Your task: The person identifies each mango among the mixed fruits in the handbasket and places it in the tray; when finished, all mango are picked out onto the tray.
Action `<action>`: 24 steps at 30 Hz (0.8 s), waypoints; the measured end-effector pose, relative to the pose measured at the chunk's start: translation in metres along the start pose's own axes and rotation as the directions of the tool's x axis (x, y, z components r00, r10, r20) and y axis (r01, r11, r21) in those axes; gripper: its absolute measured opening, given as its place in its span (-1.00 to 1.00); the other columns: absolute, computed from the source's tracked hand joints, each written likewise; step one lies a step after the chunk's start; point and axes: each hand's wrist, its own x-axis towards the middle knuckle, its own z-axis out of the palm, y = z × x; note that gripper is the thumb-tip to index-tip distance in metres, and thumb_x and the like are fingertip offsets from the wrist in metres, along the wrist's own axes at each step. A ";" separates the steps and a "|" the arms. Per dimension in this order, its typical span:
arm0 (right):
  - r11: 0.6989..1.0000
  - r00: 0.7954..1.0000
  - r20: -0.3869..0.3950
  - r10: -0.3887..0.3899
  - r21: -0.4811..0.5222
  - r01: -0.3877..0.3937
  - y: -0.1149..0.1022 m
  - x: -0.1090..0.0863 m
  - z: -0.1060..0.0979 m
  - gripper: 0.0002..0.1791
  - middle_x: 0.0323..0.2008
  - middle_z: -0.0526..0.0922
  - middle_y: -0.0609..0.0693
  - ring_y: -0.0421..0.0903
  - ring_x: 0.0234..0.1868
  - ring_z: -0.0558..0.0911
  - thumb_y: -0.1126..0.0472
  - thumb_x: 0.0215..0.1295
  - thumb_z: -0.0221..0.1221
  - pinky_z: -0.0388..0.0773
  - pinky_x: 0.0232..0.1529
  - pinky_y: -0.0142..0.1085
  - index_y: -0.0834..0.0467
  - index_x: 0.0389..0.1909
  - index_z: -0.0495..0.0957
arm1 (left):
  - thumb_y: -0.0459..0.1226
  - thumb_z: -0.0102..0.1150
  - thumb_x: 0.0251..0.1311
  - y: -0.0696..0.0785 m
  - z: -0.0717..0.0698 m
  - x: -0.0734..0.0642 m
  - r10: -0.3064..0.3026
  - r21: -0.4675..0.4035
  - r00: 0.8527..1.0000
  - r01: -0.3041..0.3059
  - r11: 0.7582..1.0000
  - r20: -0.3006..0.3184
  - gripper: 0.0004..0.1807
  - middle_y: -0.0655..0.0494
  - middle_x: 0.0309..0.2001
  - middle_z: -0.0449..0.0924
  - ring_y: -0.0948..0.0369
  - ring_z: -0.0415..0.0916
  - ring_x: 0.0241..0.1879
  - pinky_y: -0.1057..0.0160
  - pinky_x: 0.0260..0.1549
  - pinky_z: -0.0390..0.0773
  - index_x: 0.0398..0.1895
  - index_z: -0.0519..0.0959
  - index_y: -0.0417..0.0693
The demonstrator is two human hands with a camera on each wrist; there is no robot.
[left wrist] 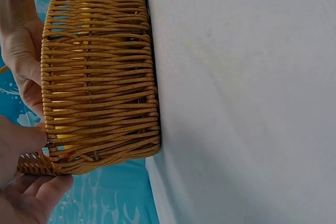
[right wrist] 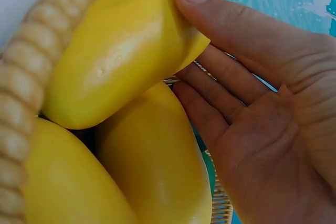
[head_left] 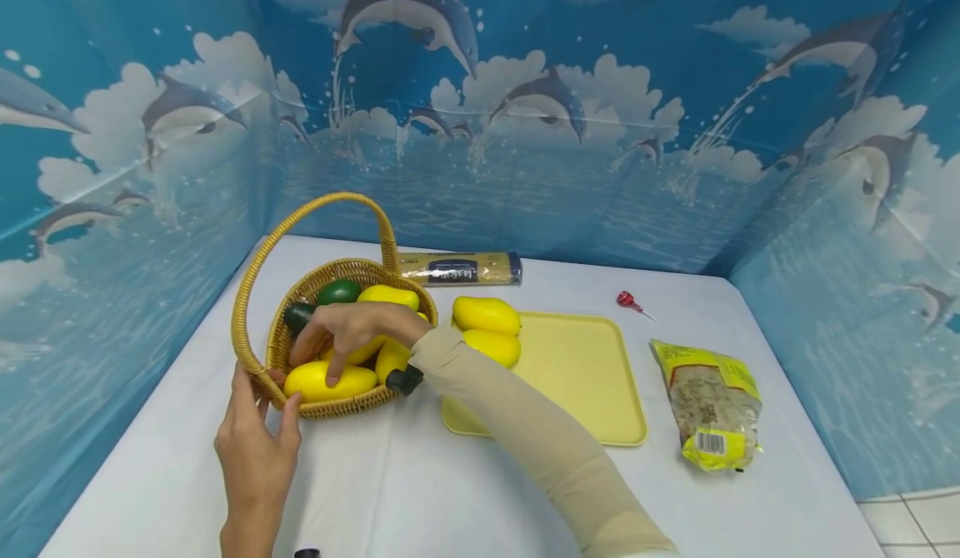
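A wicker basket (head_left: pixel 343 408) with a tall hoop handle (head_left: pixel 258 271) holds several yellow mangoes and two dark green fruits (head_left: pixel 339 291). My left hand (head_left: pixel 258 450) grips the basket's near left rim by the foot of the handle, thumb and fingers on either side of the wicker (left wrist: pixel 100 87). Reaching into the basket, my right hand (head_left: pixel 352 325) holds the nearest mango (head_left: pixel 307 383). In the right wrist view, the thumb lies on top of that mango (right wrist: pixel 121 51) and the other fingers go behind it. More mangoes (right wrist: pixel 155 156) lie beneath and beside it.
Right of the basket, a yellow tray (head_left: pixel 577 375) carries two mangoes (head_left: pixel 487 315) at its left side. A pack of noodles (head_left: pixel 468 268) lies behind. Farther right are a red lollipop (head_left: pixel 627 300) and a yellow-and-clear bag (head_left: pixel 708 404). Dolphin-print curtains (head_left: pixel 495 183) enclose the white table.
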 end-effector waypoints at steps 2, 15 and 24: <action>1.000 1.000 -0.004 -0.001 -0.019 0.001 -0.001 -0.001 0.001 -0.34 0.35 0.68 0.06 -0.24 0.32 0.63 0.42 0.24 0.52 0.56 0.37 -0.50 0.25 0.38 0.61 | -0.57 0.52 0.16 0.001 -0.001 -0.001 0.000 0.004 1.000 0.000 1.000 -0.003 0.02 -0.28 0.14 0.65 -0.27 0.63 0.27 -0.08 0.09 0.62 0.67 0.20 -0.19; 0.994 0.993 -0.053 -0.106 -0.010 0.105 -0.001 -0.012 0.012 -0.41 0.26 0.73 0.11 -0.19 0.19 0.72 0.45 0.24 0.50 0.66 0.25 -0.49 0.31 0.31 0.64 | -0.59 0.53 0.13 0.001 -0.004 -0.010 0.024 -0.005 1.000 -0.024 1.000 -0.020 -0.03 -0.27 0.16 0.68 -0.27 0.64 0.25 0.44 0.18 0.48 0.61 0.27 -0.27; 0.974 0.968 -0.111 -0.225 0.010 0.227 -0.002 -0.027 0.006 -0.39 0.27 0.71 0.22 -0.15 0.14 0.73 0.42 0.25 0.52 0.72 0.24 -0.35 0.36 0.33 0.62 | -0.59 0.54 0.13 0.002 -0.005 -0.009 0.016 0.012 1.000 -0.015 1.000 -0.024 -0.05 -0.29 0.18 0.67 -0.29 0.65 0.23 0.21 0.13 0.60 0.60 0.29 -0.26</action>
